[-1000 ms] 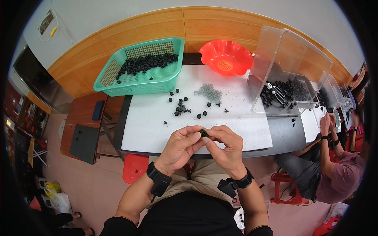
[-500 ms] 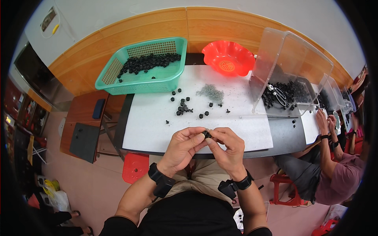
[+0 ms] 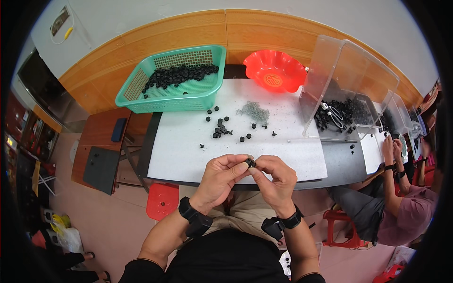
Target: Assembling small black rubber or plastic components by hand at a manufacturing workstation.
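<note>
My left hand (image 3: 222,177) and my right hand (image 3: 276,178) meet above the near edge of the white table (image 3: 184,155). Both pinch one small black part (image 3: 249,162) between their fingertips. Each wrist carries a black band. Loose small black parts (image 3: 221,128) lie scattered on the table ahead, next to a little heap of thin grey metal pieces (image 3: 254,112).
A green basket (image 3: 172,96) with black parts stands at the back left, a red wavy bowl (image 3: 274,71) behind centre, a clear plastic bin (image 3: 339,101) with black parts and scissors at the right. Another person (image 3: 401,198) works at the far right. A red stool (image 3: 161,203) is under the table.
My hands stay together at the table edge on the small black part; only the fingers have shifted slightly.
</note>
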### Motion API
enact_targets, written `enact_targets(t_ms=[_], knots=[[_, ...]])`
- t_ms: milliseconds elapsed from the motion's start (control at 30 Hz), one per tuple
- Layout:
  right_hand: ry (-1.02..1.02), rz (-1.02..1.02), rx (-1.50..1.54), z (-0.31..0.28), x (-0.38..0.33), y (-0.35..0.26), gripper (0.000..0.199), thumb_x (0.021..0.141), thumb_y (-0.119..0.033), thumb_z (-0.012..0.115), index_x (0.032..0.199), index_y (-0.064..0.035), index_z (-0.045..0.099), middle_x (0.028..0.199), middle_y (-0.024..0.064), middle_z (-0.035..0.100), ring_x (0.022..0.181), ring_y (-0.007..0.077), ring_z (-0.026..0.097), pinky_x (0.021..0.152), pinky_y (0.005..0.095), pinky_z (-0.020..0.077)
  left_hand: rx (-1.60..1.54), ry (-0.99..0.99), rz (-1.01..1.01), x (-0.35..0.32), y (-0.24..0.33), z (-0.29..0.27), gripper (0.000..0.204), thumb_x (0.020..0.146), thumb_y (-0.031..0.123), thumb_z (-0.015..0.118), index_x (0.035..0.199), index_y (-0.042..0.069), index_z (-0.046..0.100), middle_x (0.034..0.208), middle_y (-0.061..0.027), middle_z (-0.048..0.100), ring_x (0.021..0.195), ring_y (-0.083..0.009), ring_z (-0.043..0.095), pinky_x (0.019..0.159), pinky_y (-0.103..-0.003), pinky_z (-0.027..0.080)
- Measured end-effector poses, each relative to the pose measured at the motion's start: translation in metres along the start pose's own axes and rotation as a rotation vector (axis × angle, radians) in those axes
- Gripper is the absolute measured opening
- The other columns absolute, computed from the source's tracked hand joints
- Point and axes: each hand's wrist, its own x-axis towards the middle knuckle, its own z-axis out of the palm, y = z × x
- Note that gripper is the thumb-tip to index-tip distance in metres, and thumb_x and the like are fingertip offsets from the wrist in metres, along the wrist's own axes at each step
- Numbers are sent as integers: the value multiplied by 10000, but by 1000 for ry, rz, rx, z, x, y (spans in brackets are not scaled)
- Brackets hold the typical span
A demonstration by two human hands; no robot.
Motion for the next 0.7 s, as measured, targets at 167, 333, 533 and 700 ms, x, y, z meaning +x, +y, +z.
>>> enact_targets(t_ms=[167,333,533,700], knots=[[9,-41,-34,-1,0,1,212,799,46,789,991,-1,711,946,108,701,758,106,608,639,227,478,2,21,-6,-2,0,2,200,957,21,647,1152,-18,673,1172,-143,684,1083,-204,669,982,-342,558],[19,-33,-42,-1,-1,0,231,786,31,801,999,-13,723,937,121,710,777,153,651,666,251,514,-2,22,-10,-2,0,4,193,956,22,650,1142,-17,681,1182,-149,681,1085,-204,668,984,-341,557],[17,-43,-72,-1,0,-2,238,778,28,802,1000,-18,727,931,134,715,795,199,692,691,277,550,16,16,14,-2,-1,2,196,957,16,644,1147,-21,680,1190,-156,679,1091,-209,666,990,-353,556],[31,-112,-71,-4,-2,5,228,779,40,807,982,-10,715,906,127,713,771,162,670,650,258,524,88,30,16,-3,-3,5,206,956,13,645,1157,-23,678,1187,-152,682,1085,-209,668,987,-360,558]])
